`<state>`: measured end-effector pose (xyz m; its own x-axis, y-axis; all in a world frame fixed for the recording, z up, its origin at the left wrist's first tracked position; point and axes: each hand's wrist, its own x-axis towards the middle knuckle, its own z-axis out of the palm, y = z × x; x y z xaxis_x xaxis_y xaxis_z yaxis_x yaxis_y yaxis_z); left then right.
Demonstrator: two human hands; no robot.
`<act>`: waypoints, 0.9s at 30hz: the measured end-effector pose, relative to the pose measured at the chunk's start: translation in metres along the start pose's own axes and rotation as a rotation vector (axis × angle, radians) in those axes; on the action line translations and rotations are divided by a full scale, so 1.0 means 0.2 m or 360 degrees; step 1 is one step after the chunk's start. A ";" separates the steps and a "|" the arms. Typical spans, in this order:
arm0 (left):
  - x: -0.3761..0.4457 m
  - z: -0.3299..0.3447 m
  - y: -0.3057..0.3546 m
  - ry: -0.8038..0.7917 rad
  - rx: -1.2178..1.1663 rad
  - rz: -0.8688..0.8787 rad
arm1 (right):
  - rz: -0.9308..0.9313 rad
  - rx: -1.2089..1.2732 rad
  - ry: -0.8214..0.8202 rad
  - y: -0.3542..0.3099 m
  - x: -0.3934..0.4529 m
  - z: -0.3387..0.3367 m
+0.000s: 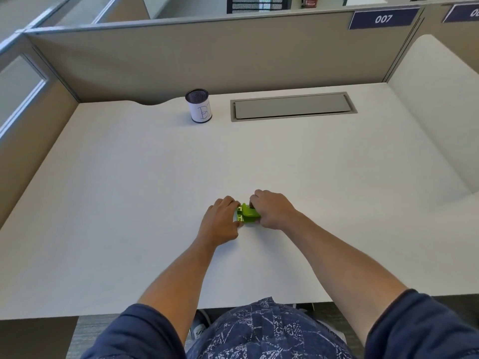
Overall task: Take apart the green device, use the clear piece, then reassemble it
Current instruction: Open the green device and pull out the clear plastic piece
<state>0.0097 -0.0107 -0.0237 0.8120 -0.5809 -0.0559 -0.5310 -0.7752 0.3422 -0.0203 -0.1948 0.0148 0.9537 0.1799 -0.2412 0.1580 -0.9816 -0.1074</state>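
Note:
A small bright green device (248,215) lies on the white desk (129,203), a little right of the middle. My left hand (220,221) grips its left end, where a paler green part shows. My right hand (272,211) is closed over its right side and top. Both hands hide much of the device. No clear piece is visible.
A mesh pen cup (199,106) with a paper label marked "B" stands at the back of the desk. A grey cable hatch (293,107) is set into the desk to its right. Beige partition walls (207,55) close off the back and sides.

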 end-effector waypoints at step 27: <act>0.06 -0.01 -0.02 -0.0103 -0.0029 -0.0050 | -0.0156 0.0071 -0.0079 0.10 0.04 -0.02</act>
<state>0.0219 -0.0138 -0.0243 0.8103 -0.5719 -0.1274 -0.5007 -0.7888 0.3564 -0.0086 -0.2126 0.0150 0.9202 0.2788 -0.2748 0.2372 -0.9555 -0.1755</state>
